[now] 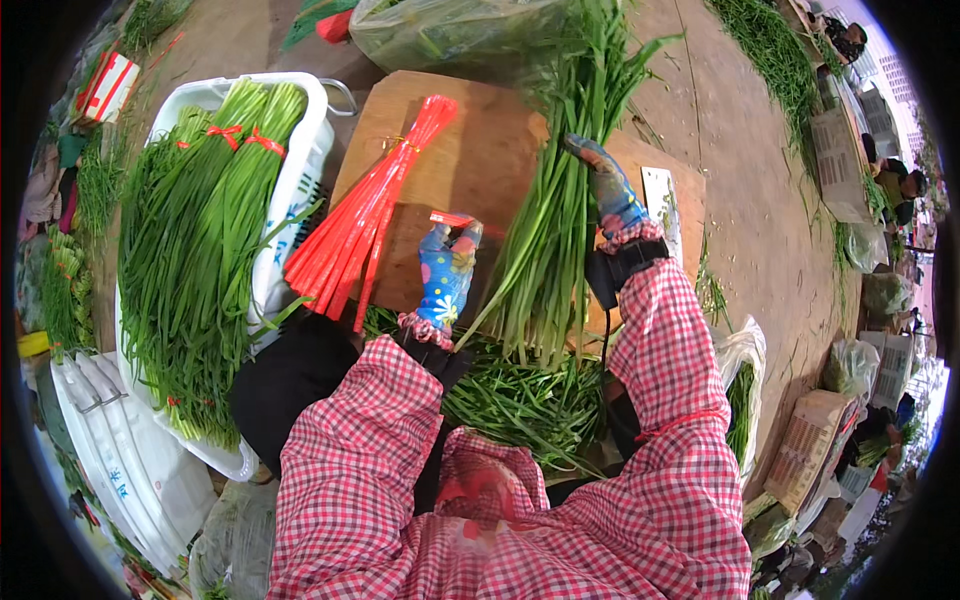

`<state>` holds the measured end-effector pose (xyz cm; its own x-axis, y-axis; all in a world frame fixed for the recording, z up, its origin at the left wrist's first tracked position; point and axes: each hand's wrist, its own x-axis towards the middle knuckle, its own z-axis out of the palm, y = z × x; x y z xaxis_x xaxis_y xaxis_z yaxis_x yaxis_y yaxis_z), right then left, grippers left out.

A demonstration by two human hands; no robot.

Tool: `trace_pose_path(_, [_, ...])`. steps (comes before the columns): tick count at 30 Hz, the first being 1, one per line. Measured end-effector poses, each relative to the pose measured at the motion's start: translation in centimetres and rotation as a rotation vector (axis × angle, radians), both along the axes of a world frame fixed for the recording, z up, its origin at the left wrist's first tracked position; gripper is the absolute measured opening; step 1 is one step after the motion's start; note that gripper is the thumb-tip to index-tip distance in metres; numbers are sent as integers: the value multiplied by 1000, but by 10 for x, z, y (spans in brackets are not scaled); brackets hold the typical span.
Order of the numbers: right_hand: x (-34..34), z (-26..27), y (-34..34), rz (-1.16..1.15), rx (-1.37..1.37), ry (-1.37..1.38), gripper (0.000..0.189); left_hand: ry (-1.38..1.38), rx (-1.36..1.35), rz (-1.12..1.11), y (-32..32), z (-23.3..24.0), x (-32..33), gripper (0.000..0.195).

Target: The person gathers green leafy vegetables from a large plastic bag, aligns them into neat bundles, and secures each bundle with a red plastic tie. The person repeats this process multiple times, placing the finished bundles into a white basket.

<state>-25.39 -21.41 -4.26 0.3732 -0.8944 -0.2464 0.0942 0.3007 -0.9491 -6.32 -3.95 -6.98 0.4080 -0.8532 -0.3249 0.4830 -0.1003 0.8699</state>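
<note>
My left hand (448, 266), in a blue flowered glove, is over the wooden board (480, 105) and pinches a short piece of red tie strip (450, 218). My right hand (609, 184), gloved alike, is closed around a large loose bundle of garlic chives (562, 187); its fingertips are partly hidden by the leaves. A fanned bunch of red tie strips (360, 217), bound near its top with a thin yellow tie, lies on the board left of centre. To the right of my right hand is a flat whitish metal plate or blade (660, 195).
At left stands a white plastic basket (319, 139) of chives tied with red strips. Stacked white baskets (127, 450) are at lower left. A clear plastic bag (457, 34) lies beyond the board. Loose greens (525, 405) are near my lap. People and crates line the far right.
</note>
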Motion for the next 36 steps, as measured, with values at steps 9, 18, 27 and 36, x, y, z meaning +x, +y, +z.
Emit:
trace_pose_path(9, [30,4,-7,-179,-11,289,94,-286,-23,-105,-3,-5,11,9])
trace_pose_path(18, [-5,98,56,-21,6,341,85,-146,260,-398,-9,3,31,12])
trace_pose_path(27, [-64,136,142,-193,-194,30,52,38,263,-447,-6,10,29,21])
trace_pose_path(36, [-82,21,232,-564,0,222,36,431,217,-254,3,11,6,15])
